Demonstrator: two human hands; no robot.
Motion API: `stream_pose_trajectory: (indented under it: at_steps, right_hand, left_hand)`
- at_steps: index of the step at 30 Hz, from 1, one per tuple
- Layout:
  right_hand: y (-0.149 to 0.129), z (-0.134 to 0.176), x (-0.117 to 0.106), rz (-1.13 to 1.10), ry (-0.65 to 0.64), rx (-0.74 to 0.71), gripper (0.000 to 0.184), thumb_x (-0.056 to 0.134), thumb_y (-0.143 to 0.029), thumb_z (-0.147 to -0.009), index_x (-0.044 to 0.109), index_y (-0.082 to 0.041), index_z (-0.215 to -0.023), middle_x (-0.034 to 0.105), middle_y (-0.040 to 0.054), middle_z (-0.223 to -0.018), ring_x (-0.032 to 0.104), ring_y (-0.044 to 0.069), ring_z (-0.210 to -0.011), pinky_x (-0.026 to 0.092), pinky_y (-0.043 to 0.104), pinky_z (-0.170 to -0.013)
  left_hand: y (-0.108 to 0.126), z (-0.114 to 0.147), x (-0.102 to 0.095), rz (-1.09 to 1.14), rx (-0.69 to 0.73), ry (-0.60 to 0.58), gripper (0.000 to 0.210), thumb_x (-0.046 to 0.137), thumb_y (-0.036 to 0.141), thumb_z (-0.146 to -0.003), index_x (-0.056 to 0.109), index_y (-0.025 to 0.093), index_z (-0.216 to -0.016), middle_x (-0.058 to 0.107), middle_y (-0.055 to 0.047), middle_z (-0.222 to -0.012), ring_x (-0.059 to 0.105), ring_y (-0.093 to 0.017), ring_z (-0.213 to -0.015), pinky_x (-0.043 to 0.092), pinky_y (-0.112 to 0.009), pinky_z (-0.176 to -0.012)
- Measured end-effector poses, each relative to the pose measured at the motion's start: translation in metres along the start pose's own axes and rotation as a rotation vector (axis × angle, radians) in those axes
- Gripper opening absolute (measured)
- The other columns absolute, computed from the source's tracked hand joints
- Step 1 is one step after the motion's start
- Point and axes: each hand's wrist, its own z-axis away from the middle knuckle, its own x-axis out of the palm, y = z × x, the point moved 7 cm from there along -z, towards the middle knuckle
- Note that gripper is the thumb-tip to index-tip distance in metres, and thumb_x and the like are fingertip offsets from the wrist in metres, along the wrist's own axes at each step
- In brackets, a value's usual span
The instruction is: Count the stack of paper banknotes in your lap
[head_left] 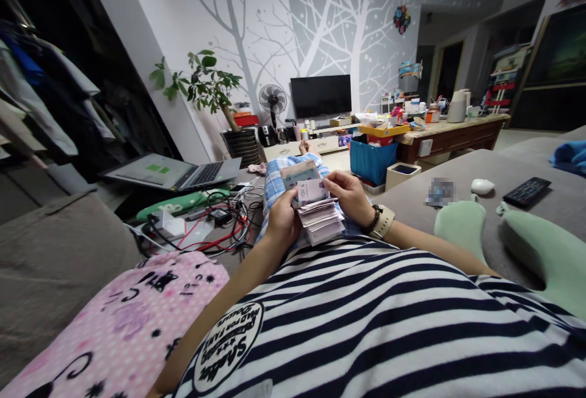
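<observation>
Closest in: navy-and-white striped cotton T-shirt (389, 306), with a pink cat-print pillow (123, 318) at the left edge of the grey fabric sofa (50, 251).

Just past that, over the blue plaid pyjama lap (274, 184): thick, fanned stack of paper banknotes (318, 215). Left hand (281, 218) wrapped shut around the stack's left side, thumb over the top. Right hand (350, 196) closed on the right edge, fingertips pinching the top purplish note and lifting it a little. Black-and-cream wristwatch (381, 221) on that wrist.

Risks, as a guess: stack already splayed, lower notes sliding out toward the right, so any loosening of the left hand probably spills them onto the lap or into the sofa gaps. Thin worn paper, so two notes sticking together seems likely, and a miscount with it. Reclined, nothing flat underneath, only the hands carrying the weight.

Left of the lap: tangle of red and black cables (215, 233) and an open silver laptop (178, 172), a bad place for a stray note to land. Right side of the sofa: mint green cushion (462, 227), white computer mouse (482, 186), black remote control (526, 191).

Far back: black flat-screen television (320, 96), black standing fan (273, 102) and a leafy green potted plant (206, 86). Whether the fan is running is impossible to tell; any breeze would not help.
</observation>
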Motion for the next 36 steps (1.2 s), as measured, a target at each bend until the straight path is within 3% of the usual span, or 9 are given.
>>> stream_pose_trajectory:
  at_steps: [5,13,20,27,33,36]
  right_hand:
    - [0.006,0.001,0.000,-0.011,0.006,0.006,0.075,0.098,-0.098,-0.083,0.068,-0.028,-0.084,0.058,-0.0028,-0.072,0.050,0.018,-0.067,0.044,0.034,-0.062]
    - [0.006,0.002,-0.001,0.012,-0.002,0.019,0.072,0.093,-0.096,-0.087,0.066,-0.030,-0.084,0.055,-0.0014,-0.072,0.052,0.020,-0.071,0.049,0.036,-0.064]
    - [0.004,0.003,-0.002,-0.001,0.000,-0.011,0.083,0.091,-0.106,-0.087,0.058,-0.030,-0.076,0.048,-0.0040,-0.066,0.042,0.016,-0.064,0.041,0.035,-0.061]
    - [0.002,0.004,0.003,-0.044,-0.019,-0.027,0.085,0.085,-0.112,-0.091,0.072,-0.027,-0.084,0.062,-0.0013,-0.065,0.045,0.016,-0.062,0.038,0.035,-0.062]
    - [0.006,0.000,-0.002,-0.059,0.049,0.012,0.088,0.111,-0.100,-0.067,0.061,-0.029,-0.086,0.059,-0.0078,-0.066,0.051,0.014,-0.062,0.040,0.032,-0.064]
    - [0.012,-0.002,-0.005,-0.041,0.055,0.049,0.088,0.112,-0.098,-0.067,0.060,-0.030,-0.090,0.058,-0.0090,-0.067,0.054,0.015,-0.064,0.042,0.031,-0.064]
  left_hand:
    - [0.000,-0.001,-0.001,-0.013,0.027,0.010,0.010,0.086,0.014,-0.085,0.090,0.019,-0.092,0.099,-0.014,-0.107,0.095,-0.044,-0.139,0.077,-0.054,-0.123]
    - [-0.001,-0.005,-0.008,-0.073,0.027,-0.013,0.007,0.091,0.019,-0.083,0.090,0.021,-0.091,0.099,-0.012,-0.110,0.093,-0.045,-0.141,0.077,-0.054,-0.121]
    - [-0.002,-0.001,-0.003,-0.053,0.044,-0.019,0.009,0.093,0.019,-0.079,0.089,0.019,-0.087,0.098,-0.013,-0.102,0.094,-0.047,-0.137,0.078,-0.053,-0.120]
    - [-0.003,0.002,-0.001,-0.008,0.011,0.008,0.020,0.094,0.017,-0.079,0.090,0.019,-0.098,0.100,-0.016,-0.112,0.094,-0.049,-0.140,0.078,-0.059,-0.124]
    - [0.001,0.004,-0.001,-0.064,0.007,-0.010,0.042,0.094,0.013,-0.075,0.096,0.022,-0.116,0.101,-0.010,-0.109,0.097,-0.046,-0.131,0.079,-0.057,-0.121]
    - [0.003,0.005,-0.002,-0.097,0.009,-0.011,0.044,0.095,0.012,-0.072,0.098,0.024,-0.115,0.099,-0.007,-0.101,0.098,-0.045,-0.129,0.080,-0.054,-0.119]
